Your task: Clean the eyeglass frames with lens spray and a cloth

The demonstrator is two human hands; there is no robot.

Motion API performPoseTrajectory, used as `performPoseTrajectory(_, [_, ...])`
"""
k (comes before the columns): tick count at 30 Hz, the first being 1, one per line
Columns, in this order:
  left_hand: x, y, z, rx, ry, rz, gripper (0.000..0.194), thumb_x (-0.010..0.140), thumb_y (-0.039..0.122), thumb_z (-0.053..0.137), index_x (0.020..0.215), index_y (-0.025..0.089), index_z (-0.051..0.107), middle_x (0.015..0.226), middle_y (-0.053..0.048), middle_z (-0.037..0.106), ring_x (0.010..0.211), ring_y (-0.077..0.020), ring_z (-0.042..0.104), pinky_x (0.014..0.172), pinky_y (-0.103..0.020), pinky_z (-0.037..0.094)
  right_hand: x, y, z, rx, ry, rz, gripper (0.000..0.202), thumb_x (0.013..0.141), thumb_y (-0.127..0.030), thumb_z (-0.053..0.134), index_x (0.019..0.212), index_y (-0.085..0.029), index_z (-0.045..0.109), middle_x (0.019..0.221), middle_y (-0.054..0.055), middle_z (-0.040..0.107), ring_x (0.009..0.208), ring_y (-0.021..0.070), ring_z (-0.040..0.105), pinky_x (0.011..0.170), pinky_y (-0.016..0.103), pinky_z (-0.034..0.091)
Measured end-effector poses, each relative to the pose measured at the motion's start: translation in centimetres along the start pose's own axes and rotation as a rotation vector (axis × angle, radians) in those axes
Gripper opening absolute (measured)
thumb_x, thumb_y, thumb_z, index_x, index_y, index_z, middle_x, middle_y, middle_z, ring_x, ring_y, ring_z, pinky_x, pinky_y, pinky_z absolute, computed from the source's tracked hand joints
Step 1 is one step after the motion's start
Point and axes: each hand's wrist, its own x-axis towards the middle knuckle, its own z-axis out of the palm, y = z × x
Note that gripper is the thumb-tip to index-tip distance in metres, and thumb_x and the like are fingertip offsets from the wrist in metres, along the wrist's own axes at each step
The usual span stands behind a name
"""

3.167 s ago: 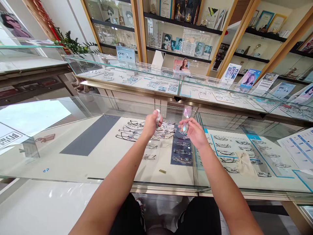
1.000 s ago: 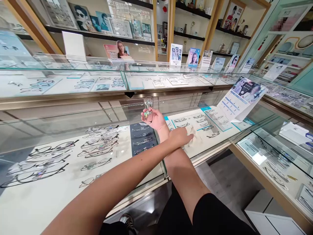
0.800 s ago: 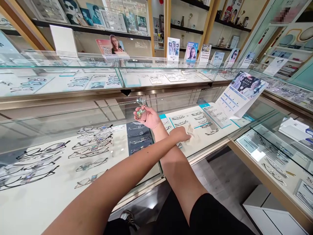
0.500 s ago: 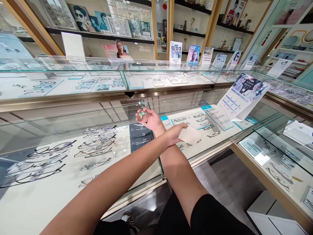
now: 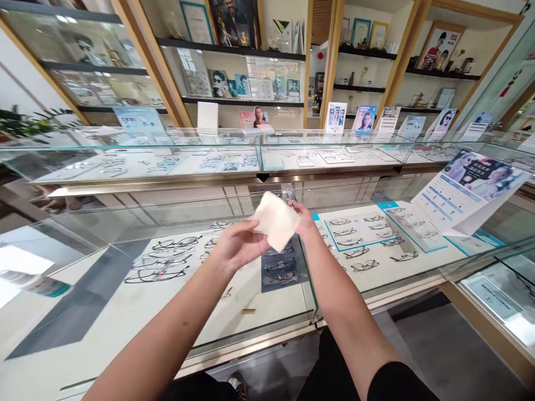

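In the head view, my left hand pinches a cream-coloured cloth between thumb and fingers. The cloth is spread out and slightly creased. Behind its right edge, my right hand is closed on a pair of glasses. One clear lens shows above the cloth; most of the frame and some of the fingers are hidden by it. Both hands are over the glass display counter, above a dark tray of glasses.
Rows of glasses lie under the counter's glass. To the right stands a folded calendar card. A second glass case runs along the back, with upright cards on it and wooden shelves behind. A bottle is at far left.
My arms have uncrossed. My left hand has brought the cloth leftward, in front of the glasses, and my right hand has shifted right with them. The view has turned left.
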Motion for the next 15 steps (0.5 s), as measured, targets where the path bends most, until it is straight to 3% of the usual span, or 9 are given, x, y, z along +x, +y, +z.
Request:
performPoseTrajectory(3, [0.4, 2.2, -4.0, -0.072, 0.135, 0.128, 0.052, 0.077, 0.015, 0.073, 0.129, 0.018, 0.07, 0.106, -0.013, 0.083, 0.122, -0.039, 0.076, 0.114, -0.056, 0.06, 0.3, 0.4, 0.3, 0.047, -0.037, -0.009, 0.014, 0.085, -0.029, 0.07, 0.083, -0.024, 0.058, 0.089, -0.001, 0.078, 0.084, 0.0179, 0.075, 0.079, 0.032, 0.062])
performPoseTrajectory(7, [1.4, 3.2, -7.9, -0.16, 0.216, 0.167, 0.036, 0.08, 0.018, 0.073, 0.116, 0.014, 0.072, 0.104, -0.016, 0.082, 0.11, -0.0351, 0.08, 0.11, -0.055, 0.062, 0.3, 0.8, 0.3, 0.033, -0.017, -0.02, 0.013, 0.087, -0.029, 0.07, 0.083, -0.023, 0.059, 0.091, 0.001, 0.078, 0.084, 0.018, 0.076, 0.08, 0.033, 0.063])
performPoseTrajectory(11, [2.1, 2.9, -9.9, -0.175, 0.224, 0.125, 0.018, 0.08, 0.021, 0.076, 0.097, 0.015, 0.072, 0.092, -0.011, 0.081, 0.093, -0.0298, 0.082, 0.098, -0.047, 0.066, 0.1, 1.1, 0.4, -0.036, -0.016, 0.007, 0.016, 0.085, -0.03, 0.074, 0.083, -0.023, 0.06, 0.092, 0.001, 0.078, 0.085, 0.0184, 0.076, 0.081, 0.035, 0.064])
performPoseTrajectory(15, [2.4, 3.0, -10.7, -0.167, 0.174, 0.123, 0.022, 0.085, 0.03, 0.076, 0.099, 0.013, 0.075, 0.093, -0.013, 0.082, 0.099, -0.0319, 0.082, 0.097, -0.045, 0.065, -0.3, 1.1, 1.2, -0.104, 0.015, 0.0, 0.018, 0.08, -0.03, 0.078, 0.08, -0.024, 0.061, 0.091, 0.001, 0.077, 0.083, 0.0191, 0.076, 0.08, 0.036, 0.063])
